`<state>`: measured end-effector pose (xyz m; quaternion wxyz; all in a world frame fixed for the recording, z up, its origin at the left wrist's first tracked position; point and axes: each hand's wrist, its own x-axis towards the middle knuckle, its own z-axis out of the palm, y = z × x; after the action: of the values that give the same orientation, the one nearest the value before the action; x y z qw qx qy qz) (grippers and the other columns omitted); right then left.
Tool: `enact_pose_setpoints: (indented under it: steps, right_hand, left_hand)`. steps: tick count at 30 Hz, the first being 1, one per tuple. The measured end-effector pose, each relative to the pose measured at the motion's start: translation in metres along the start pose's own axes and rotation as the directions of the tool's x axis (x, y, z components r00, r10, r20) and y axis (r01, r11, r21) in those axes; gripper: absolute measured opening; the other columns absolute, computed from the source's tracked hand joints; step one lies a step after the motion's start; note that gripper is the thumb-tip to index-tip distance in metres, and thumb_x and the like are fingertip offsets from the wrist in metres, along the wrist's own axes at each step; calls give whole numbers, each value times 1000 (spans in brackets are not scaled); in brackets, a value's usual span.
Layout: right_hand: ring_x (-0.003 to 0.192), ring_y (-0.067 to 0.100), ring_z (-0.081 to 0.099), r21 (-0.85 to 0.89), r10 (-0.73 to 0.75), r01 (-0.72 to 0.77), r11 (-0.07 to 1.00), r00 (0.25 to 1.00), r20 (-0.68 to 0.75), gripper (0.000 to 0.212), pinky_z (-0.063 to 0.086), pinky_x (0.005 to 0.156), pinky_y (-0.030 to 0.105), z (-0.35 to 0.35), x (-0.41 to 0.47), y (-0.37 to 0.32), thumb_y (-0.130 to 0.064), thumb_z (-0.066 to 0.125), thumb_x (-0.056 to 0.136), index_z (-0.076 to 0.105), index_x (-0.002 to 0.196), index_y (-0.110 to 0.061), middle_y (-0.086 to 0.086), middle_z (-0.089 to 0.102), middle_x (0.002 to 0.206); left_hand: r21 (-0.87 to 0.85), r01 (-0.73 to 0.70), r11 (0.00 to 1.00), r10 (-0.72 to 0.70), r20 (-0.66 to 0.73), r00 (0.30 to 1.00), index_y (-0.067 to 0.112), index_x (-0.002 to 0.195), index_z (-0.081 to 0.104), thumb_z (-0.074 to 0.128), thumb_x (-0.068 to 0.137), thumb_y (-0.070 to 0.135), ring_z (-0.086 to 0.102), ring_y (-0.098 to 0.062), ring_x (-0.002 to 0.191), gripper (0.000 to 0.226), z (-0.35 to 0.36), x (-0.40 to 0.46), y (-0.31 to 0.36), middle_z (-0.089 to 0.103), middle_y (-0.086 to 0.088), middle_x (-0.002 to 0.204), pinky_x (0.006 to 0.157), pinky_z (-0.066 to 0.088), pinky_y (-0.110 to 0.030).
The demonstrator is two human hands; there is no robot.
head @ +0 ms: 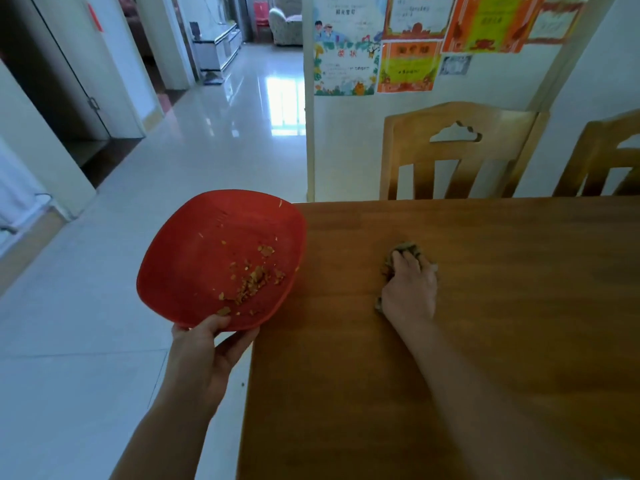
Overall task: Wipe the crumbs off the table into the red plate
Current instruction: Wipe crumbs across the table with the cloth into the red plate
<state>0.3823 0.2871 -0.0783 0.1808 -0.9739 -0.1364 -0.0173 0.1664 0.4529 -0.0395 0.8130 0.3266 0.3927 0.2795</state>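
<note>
1. Wooden tabletop (pixel 485 341) fills lower right of view; its left edge runs down the middle, w/ pale glossy tiled floor (pixel 104 271) beyond it on the left.
2. Red plate (pixel 194 271): held in the air just off the tabletop's left edge, rim approx. level w/ the wood and touching or nearly touching the edge near the far corner. Tilted slightly toward the viewer.
3. Crumbs (pixel 254 280): orange-brown flakes lying inside the plate, most in a cluster right of centre, a few scattered toward the far rim and the near rim.
4. Left hand (pixel 204 355): grip closed on the plate's near rim; thumb lies on top of the rim, fingers curl under it. Forearm enters from bottom left.
5. Right hand (pixel 410 289): palm down on the tabletop, well right of the plate, fingers curled over a cloth (pixel 405 249). Grip closed on the cloth, pressing it to the wood.
6. Cloth: dull grey-brown, bunched; visible ahead of the fingertips and at the heel of the hand. Rest hidden under the palm.
7. Background: two wooden chairs (pixel 457 150) behind the tabletop's far edge; white wall w/ colourful certificates and posters (pixel 408 43); hallway to the left w/ open doors, a white cabinet and an armchair at the far end.
</note>
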Motion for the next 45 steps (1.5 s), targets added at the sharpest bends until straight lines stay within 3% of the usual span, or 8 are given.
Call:
enact_pose_setpoints:
  steps: [5,11,13,16,22,33,41,45]
  right_hand:
    - [134,17,32,249,-129,139,959,990,-53,43,26,114,35,13,-10,-33,-6,41,94,51,135,-17,-1,46,142]
    - [125,9,44,771,70,-24,637,997,-27,42,40,105,28,-16,-13,-36,-6,42,96,52,132,-24,-8,50,129]
    - [126,12,41,658,96,-13,753,991,-90,43,39,104,31,-24,-2,-11,-11,41,97,46,136,-27,-8,46,131]
    - [138,20,29,101,-87,86,991,996,2,46,26,114,38,-25,13,39,-20,34,99,33,145,-18,3,33,151]
    - [143,26,17,-320,-70,116,940,986,151,43,18,116,43,-30,61,77,-23,30,98,47,135,-9,7,18,157]
    - [142,24,17,46,-364,361,931,917,165,58,13,118,42,15,118,-28,3,35,90,38,143,-18,-1,29,154]
    - [140,12,28,251,-622,570,782,697,357,67,16,116,34,10,109,-67,18,33,85,59,124,-30,-11,44,145]
    - [138,15,32,217,-556,513,831,748,361,61,23,114,34,-17,108,-26,16,34,86,62,120,-27,-7,42,146]
  left_hand:
    - [-8,18,1000,-18,10,1000,12,140,45,52,89,-14,71,-37,99,58,1,2,-1,59,-23,135,71,64,-42]
    - [-35,62,997,-61,31,998,16,136,47,51,88,-14,66,-41,109,57,21,4,-9,57,-19,136,68,64,-43]
    - [-40,72,997,-70,48,996,17,137,46,50,89,-14,64,-42,111,58,27,4,-10,55,-18,138,66,64,-42]
    - [-32,68,997,-66,57,996,18,136,46,50,88,-15,64,-41,110,58,30,4,-10,53,-16,138,66,65,-41]
    - [-29,54,998,-53,39,998,16,136,47,52,89,-13,68,-38,105,56,16,16,-5,56,-19,137,68,64,-41]
    - [-87,1,996,-3,-23,1000,15,139,49,51,92,-11,75,-34,95,54,-29,45,6,61,-18,135,73,64,-43]
    - [-97,37,995,-46,-93,995,16,145,44,49,93,-11,68,-40,105,58,-63,47,-1,57,-19,139,73,63,-48]
    - [-62,17,998,-24,-109,994,16,146,44,48,93,-13,66,-41,107,61,-70,47,-2,56,-16,140,74,62,-49]
